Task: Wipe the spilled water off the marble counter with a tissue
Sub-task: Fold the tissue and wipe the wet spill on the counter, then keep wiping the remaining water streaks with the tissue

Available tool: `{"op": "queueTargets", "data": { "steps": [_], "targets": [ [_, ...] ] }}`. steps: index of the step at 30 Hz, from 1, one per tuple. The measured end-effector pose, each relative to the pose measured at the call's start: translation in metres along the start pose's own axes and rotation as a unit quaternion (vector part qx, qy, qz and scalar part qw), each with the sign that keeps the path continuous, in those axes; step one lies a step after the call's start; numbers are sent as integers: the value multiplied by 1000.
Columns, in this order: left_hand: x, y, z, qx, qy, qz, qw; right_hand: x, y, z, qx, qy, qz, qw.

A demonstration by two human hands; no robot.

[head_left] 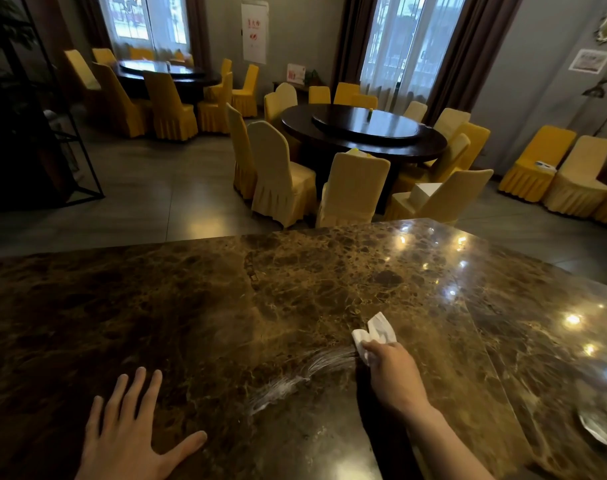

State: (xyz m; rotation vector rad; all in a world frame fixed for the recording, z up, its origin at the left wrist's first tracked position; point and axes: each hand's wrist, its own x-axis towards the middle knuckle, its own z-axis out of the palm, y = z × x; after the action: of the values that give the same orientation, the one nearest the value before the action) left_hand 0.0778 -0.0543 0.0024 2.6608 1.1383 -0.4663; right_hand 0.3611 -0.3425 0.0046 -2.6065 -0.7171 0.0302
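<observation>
A glossy brown veined marble counter [191, 306] carries a streaky water smear [295, 379]; a crumpled white tissue [376, 332] lies at the smear's right end.

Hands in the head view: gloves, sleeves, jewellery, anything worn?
Nothing worn that shows. The left hand and right hand are both bare, with no gloves, rings or watch. The right forearm is bare to the frame edge, no sleeve in sight.

Dim room, daylight from windows [399, 43], lamp glare on counter [503, 289], edges warped.
</observation>
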Motion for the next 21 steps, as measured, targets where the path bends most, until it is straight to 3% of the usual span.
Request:
{"op": "queueTargets", "data": {
  "steps": [3,7,16,21],
  "targets": [
    [0,0,0,2,-2,2,1000,-2,-4,6,15,-2,-32,999],
    [1,1,0,0,-4,1,1000,3,1,5,-49,12,-77,996],
    [2,-8,15,-38,55,20,998,1,-14,23,-52,49,-56,996],
    [2,-14,25,-47,86,27,995,-13,-29,26,-34,25,-143,989]
  ]
}}
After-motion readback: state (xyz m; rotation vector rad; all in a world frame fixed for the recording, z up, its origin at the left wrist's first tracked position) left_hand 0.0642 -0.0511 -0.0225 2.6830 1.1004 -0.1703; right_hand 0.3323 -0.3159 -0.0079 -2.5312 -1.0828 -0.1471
